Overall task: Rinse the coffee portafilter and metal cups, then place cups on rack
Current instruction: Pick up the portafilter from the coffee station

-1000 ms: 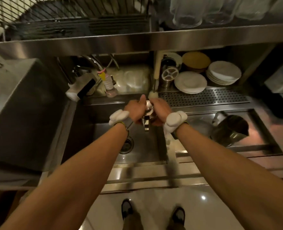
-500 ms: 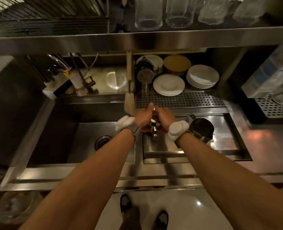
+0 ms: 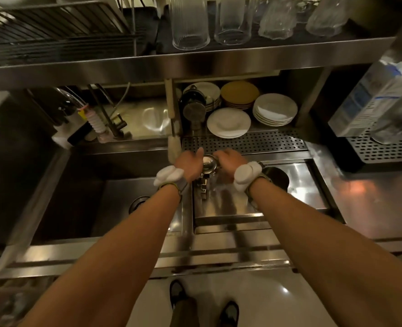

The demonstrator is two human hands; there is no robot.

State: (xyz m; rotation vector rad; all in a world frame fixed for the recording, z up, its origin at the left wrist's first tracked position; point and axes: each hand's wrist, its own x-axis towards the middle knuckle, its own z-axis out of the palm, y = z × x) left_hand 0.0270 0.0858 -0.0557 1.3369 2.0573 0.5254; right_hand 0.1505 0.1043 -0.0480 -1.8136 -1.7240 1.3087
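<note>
We see the portafilter [image 3: 209, 162] pinned between both hands over the shallow right basin [image 3: 301, 185], basket mouth up toward the camera, spouts hanging below it toward us; the handle is hidden, so we cannot tell which way its long axis runs; left hand [image 3: 189, 165] grips the left side of the rim with one digit sticking up; right hand [image 3: 228, 161] curls over the right side; both equally near, neither free. The dark metal cup [image 3: 275, 177] sits in the same basin just beside the right wrist, so we judge the right hand the nearer one for it; the rack [image 3: 53, 31] is on the upper shelf, up and well to the left, left-arm side; the deep left sink [image 3: 124, 197] lies just beside the left wrist.
</note>
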